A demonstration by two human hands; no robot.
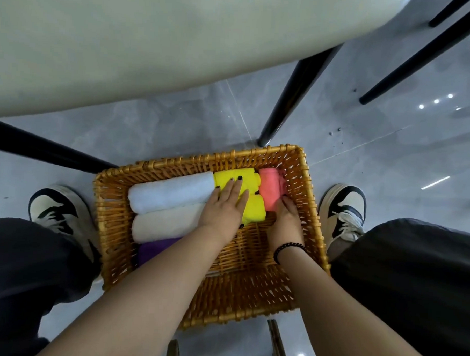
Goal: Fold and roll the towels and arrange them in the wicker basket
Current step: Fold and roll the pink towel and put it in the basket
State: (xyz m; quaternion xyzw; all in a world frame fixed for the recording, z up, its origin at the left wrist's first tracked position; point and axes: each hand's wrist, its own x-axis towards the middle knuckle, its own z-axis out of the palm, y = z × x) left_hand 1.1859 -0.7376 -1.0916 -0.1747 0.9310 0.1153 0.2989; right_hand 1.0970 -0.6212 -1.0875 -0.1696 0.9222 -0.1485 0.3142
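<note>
The wicker basket (303,181) stands on the floor between my feet. Along its left side lie a rolled pale blue towel (168,192), a rolled cream towel (167,222) and a purple towel (155,248) partly under my left forearm. At the far end sit yellow rolled towels (251,178) and a pink rolled towel (271,189). My left hand (226,207) lies flat with straight fingers on the yellow towels. My right hand (287,220) grips the near end of the pink towel, fingers curled under it.
A pale table top (153,39) overhangs the far side, with black legs (294,97) close to the basket's far rim. My shoes (57,210) flank the basket on the grey tiled floor. The basket's near right part shows bare wicker.
</note>
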